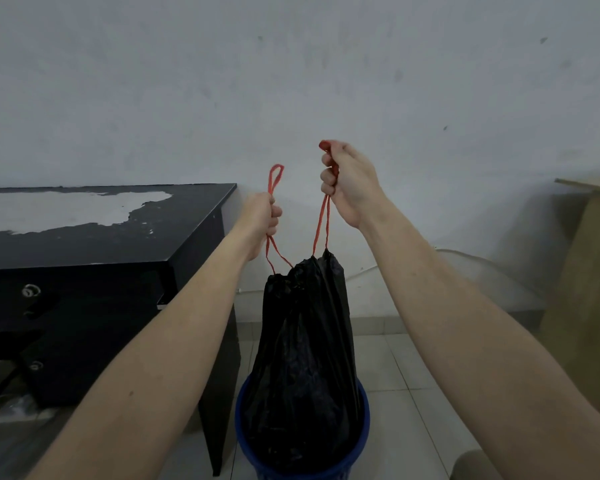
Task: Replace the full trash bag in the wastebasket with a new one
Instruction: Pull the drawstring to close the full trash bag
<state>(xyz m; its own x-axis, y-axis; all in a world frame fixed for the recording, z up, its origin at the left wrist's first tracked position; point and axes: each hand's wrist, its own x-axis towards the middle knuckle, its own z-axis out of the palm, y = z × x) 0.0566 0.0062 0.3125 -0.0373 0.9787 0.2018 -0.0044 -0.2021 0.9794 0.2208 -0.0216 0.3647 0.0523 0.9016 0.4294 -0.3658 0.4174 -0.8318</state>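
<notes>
Head view: the black trash bag (305, 358) hangs straight below both hands, long axis upright, its lower half sitting inside the blue wastebasket (362, 427) on the tiled floor. The left hand (262, 216) clenches one red drawstring loop (274, 181); the right hand (347, 183), higher, clenches the other. It looks ready to lift straight up. No writing is readable.

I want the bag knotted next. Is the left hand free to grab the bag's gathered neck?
Probably not yet: the left hand grips a red drawstring, though the neck lies unobstructed just below.
</notes>
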